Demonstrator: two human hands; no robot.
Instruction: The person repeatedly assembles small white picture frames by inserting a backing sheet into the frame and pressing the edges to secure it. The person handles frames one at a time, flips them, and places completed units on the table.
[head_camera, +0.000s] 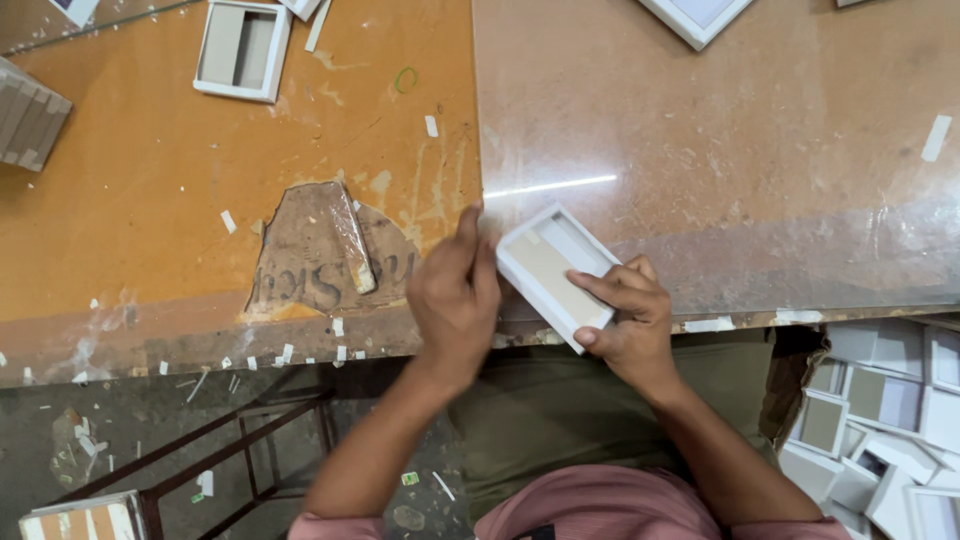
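Both hands work one small white tray (553, 275) at the table (750, 170) edge.
Right hand (630, 320) grips it; left hand (455, 295), fingers curled, presses its corner. Finished trays (880, 420) pile lower right.

another white tray (242, 48) on the orange table (150, 180), stacked white boxes (885, 420) lower right

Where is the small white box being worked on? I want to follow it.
In the head view, the small white box sits at the table edge, centre, between the left hand and right hand.
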